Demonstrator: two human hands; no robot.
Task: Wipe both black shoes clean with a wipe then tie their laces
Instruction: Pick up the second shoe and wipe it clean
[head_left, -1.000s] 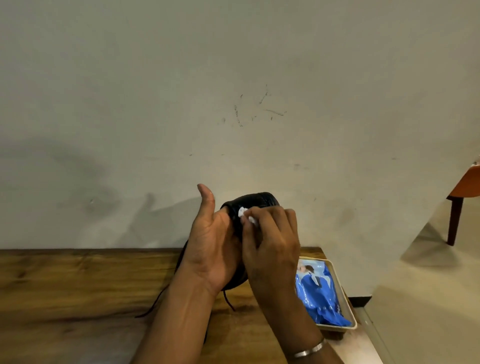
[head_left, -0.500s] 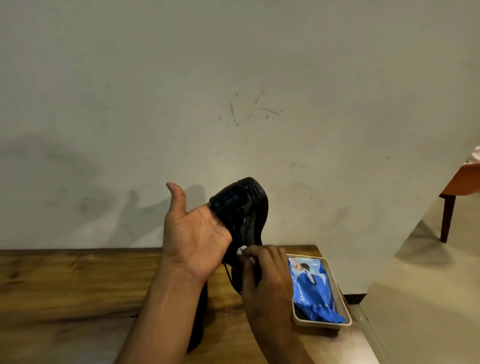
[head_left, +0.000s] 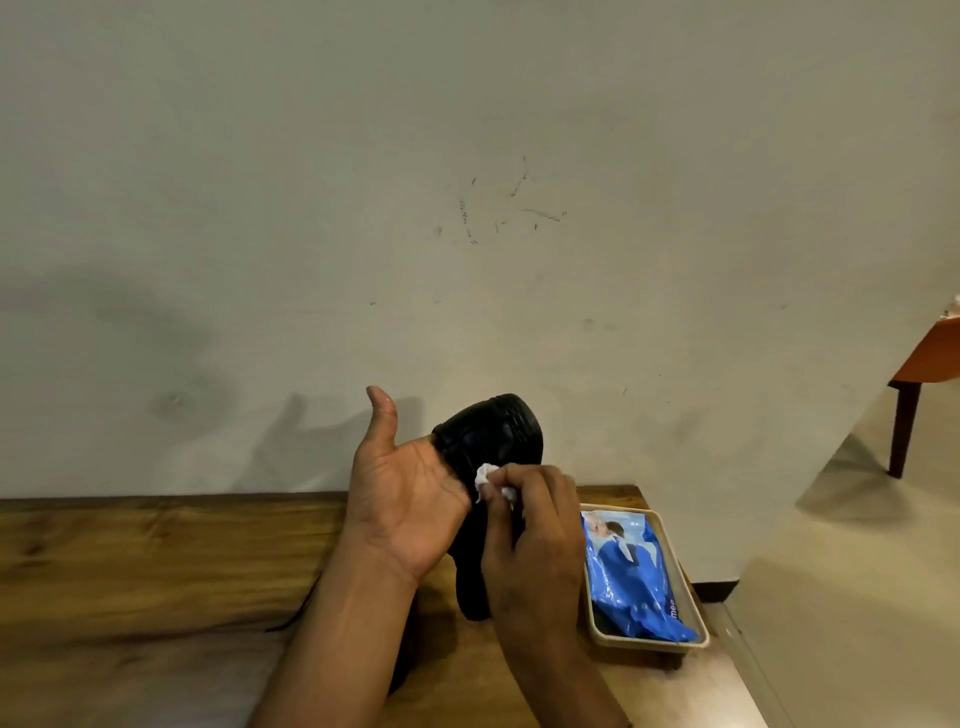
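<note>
A black shoe (head_left: 493, 431) stands tipped up above the wooden table (head_left: 130, 561), its ribbed sole facing me. My left hand (head_left: 405, 499) grips it from the left side, thumb pointing up. My right hand (head_left: 535, 540) pinches a small crumpled white wipe (head_left: 488, 478) and presses it against the shoe's lower side. A dark shape under my left forearm, with a black lace end (head_left: 285, 623) trailing onto the table, may be the second shoe; most of it is hidden.
A beige tray (head_left: 696, 613) holding a blue pack of wipes (head_left: 628, 577) sits at the table's right end, just right of my right hand. A plain wall rises behind the table. An orange chair (head_left: 919, 374) stands on the floor at far right.
The shoe has been tipped up so its sole faces me. My right hand with the wipe slid down from the top of the shoe, then back up to its middle.
</note>
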